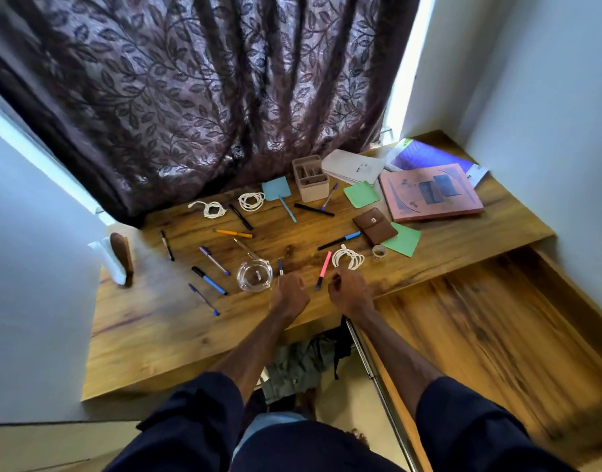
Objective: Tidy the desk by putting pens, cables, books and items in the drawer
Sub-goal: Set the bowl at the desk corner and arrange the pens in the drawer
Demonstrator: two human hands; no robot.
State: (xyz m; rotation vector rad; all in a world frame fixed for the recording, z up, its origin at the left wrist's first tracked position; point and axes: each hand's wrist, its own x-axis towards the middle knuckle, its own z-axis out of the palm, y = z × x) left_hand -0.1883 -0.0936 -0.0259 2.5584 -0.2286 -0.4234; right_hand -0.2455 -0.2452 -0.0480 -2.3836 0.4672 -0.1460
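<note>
Pens are lying scattered across the desk, with a pink pen lying between the hands. The left hand is curling at a blue pen, and the right hand is curling at 6 o'clock of a white cable. I cannot tell whether either is gripping anything. Books are sitting at the desk's 2 o'clock.

One wide-angle camera rides on the person's head, above the near edge of the desk, facing forward and steeply down. The desk fills the middle and the curtain the top. The left hand and right hand reach in from below, close to the lens.
</note>
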